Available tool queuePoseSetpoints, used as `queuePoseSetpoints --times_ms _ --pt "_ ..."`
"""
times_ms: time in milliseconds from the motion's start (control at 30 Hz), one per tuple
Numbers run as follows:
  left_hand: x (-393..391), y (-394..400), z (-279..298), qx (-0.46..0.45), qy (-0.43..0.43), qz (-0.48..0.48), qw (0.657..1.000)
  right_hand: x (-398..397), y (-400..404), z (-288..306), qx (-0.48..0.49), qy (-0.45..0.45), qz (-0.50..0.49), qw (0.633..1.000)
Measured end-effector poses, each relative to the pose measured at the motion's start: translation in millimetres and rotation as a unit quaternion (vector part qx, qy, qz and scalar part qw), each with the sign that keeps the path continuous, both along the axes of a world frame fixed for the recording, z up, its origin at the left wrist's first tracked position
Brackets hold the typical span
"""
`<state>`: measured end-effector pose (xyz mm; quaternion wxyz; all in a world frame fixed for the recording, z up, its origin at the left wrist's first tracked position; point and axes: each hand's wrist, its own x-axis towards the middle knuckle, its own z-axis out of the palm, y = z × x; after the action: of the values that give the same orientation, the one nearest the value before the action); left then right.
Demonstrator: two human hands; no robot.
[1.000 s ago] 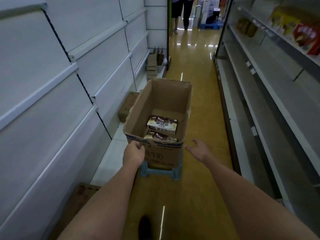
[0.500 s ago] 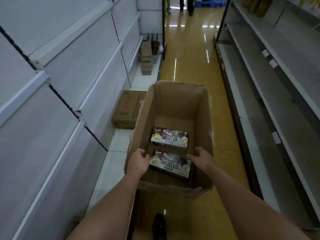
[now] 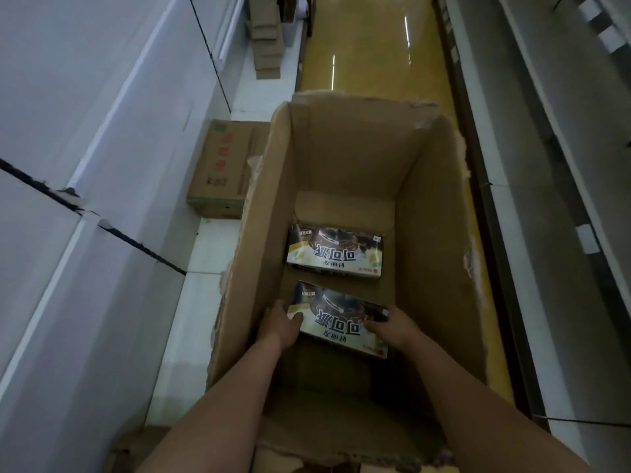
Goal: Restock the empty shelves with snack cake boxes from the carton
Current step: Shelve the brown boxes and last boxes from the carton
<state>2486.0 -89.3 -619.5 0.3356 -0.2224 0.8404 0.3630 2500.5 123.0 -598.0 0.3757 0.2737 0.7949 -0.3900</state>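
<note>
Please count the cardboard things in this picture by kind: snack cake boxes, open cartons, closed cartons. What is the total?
Printed snack cake boxes: 2, near, far
Open brown cardboard carton: 1
Closed brown cardboard carton on the left shelf base: 1
Total: 4

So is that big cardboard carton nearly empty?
Nearly: the carton shows just two snack cake boxes, one farther in and one gripped by both hands, left, right.
</note>
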Motion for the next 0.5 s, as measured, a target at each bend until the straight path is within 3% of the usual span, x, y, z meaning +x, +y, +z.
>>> queuePoseSetpoints --times_ms 300,500 --pt "-24.1 16.0 -80.3 -0.028 -0.023 0.009 0.999 -21.4 4.5 -83.2 0.082 -0.008 0.042 0.996" --pt "-34.5 24.8 -96.9 0.037 -0.034 0.12 0.991 -30.6 6.5 -111.6 0.086 -0.03 0.058 0.994"
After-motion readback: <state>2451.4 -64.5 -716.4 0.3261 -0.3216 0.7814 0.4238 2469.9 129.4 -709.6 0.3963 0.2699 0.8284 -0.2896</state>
